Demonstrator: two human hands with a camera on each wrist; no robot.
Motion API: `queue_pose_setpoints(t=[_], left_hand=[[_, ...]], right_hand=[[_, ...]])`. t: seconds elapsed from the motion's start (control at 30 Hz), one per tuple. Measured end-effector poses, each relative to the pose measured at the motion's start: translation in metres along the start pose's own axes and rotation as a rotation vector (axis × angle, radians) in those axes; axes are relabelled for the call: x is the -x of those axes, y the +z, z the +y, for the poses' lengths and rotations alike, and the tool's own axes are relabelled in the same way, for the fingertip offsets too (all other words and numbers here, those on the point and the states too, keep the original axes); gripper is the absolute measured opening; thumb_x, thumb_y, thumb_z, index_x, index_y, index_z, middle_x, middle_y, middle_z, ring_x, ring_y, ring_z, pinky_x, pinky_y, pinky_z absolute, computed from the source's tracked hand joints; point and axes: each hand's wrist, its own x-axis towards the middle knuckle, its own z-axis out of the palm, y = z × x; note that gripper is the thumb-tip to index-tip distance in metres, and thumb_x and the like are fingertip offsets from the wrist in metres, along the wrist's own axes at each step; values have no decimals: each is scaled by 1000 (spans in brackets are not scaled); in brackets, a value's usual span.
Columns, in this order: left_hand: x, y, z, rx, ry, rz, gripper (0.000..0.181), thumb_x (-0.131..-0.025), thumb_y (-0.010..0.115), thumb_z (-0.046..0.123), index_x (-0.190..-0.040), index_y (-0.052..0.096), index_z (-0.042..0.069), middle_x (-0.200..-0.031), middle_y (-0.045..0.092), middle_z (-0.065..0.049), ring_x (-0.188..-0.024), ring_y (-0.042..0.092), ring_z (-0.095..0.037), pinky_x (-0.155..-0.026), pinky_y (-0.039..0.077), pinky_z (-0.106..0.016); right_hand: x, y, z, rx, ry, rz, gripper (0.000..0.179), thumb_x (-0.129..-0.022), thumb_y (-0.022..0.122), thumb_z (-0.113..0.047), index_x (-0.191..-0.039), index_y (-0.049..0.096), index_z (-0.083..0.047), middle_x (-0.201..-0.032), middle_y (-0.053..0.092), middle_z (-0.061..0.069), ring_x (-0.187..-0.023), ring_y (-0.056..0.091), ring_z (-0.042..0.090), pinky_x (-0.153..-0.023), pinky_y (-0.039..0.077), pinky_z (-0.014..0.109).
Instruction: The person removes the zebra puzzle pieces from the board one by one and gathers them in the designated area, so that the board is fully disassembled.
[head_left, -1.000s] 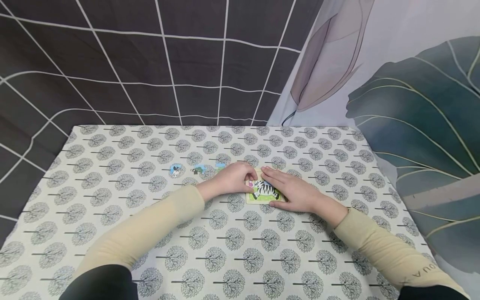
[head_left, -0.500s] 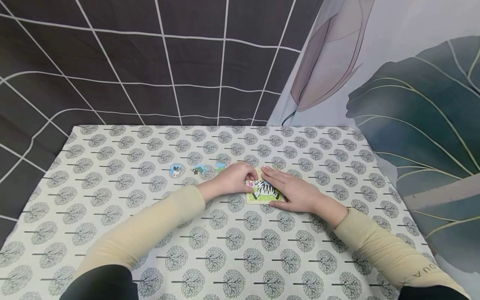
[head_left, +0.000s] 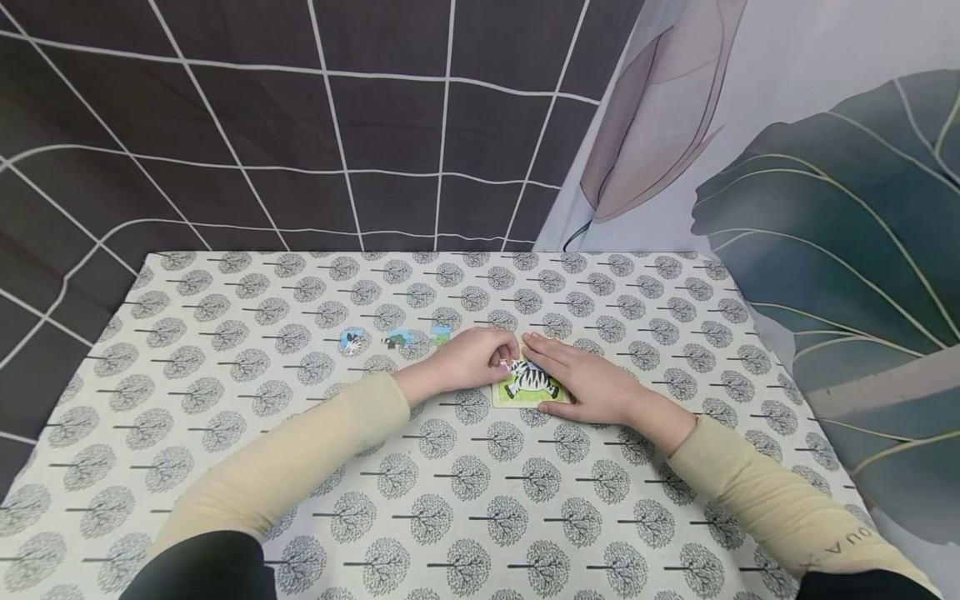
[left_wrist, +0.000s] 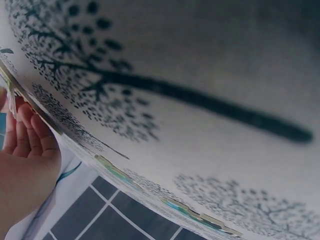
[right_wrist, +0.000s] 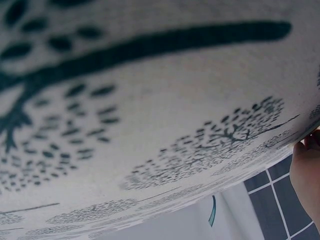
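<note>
A small square zebra puzzle board (head_left: 534, 382) with a pale rim lies on the table, showing a striped body over green. At its left side my left hand (head_left: 478, 358) pinches a puzzle piece (head_left: 505, 365) with a pink patch. In the left wrist view the piece (left_wrist: 11, 102) appears edge-on between thumb and fingers; most of it is hidden. Across the board's right side rests my right hand (head_left: 588, 382), fingers extended and thumb near the lower edge, covering part of the picture. Only a sliver of the right hand (right_wrist: 307, 170) enters the right wrist view.
To the left, in a row, lie a zebra-head puzzle piece (head_left: 351, 342), a green piece with black and white (head_left: 397, 338) and a blue-green piece (head_left: 440, 334). The tree-print tablecloth (head_left: 465, 475) covers the table. A dark gridded curtain (head_left: 300, 125) hangs behind.
My left fingers have shifted slightly, and the pink-patched puzzle piece at the board's left side appears tilted up a little. The right hand stays in place.
</note>
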Motion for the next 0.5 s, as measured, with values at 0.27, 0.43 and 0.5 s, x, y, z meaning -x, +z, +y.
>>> queue_pose_setpoints(t=[0.27,0.43,0.5], left_hand=[[0,0,-1,62,-2,20,16,-96,75,8,-112,71,6,-107,76,-7,-99,71,-18,-96,60,-26],[0,1,-2,87,-18,5,15,-97,73,7,-112,70,6,-111,77,-9,-104,73,-20,-99,60,-27],[0,0,-2,94,-21,5,14,-97,73,7,-111,70,6,-111,77,-9,-103,73,-21,-98,60,-27]], right_hand=[[0,0,-1,-6,-5,1,89,-100,65,-52,-166,29,-5,-176,24,12,-162,29,36,-131,30,54],[0,-1,-1,-5,-5,5,89,-100,65,-52,-166,29,-5,-176,24,12,-161,30,36,-130,30,55],[0,-2,-2,-3,-3,1,88,-100,64,-52,-166,29,-6,-176,23,12,-162,30,35,-131,30,54]])
